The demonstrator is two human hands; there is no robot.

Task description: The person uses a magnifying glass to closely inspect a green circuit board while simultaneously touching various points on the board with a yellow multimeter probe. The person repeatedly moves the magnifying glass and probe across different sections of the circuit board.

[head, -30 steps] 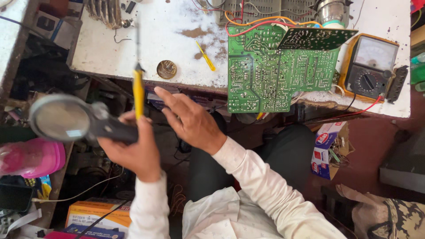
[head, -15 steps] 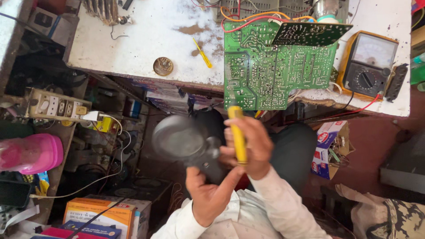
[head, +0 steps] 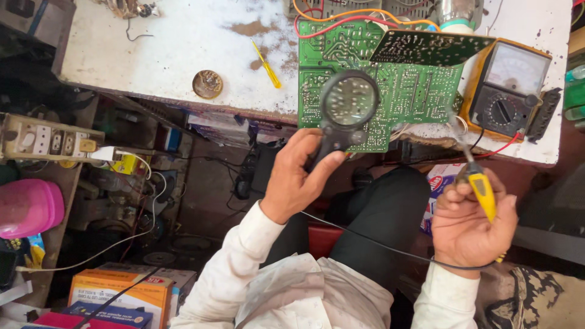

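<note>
**White shirt, dark trousers, bare hands**

The person wears a long-sleeved white shirt, its cloth creased and slightly rumpled across the chest at the bottom centre of the frame. Both sleeves run right down to the wrists and end in plain cuffs. The left hand (head: 297, 176), centre frame, and the right hand (head: 472, 225), lower right, are bare, with no gloves; no rings or watch can be made out. Above the shirt, dark trousers, probably black, cover a bent leg in the middle of the frame.
</note>
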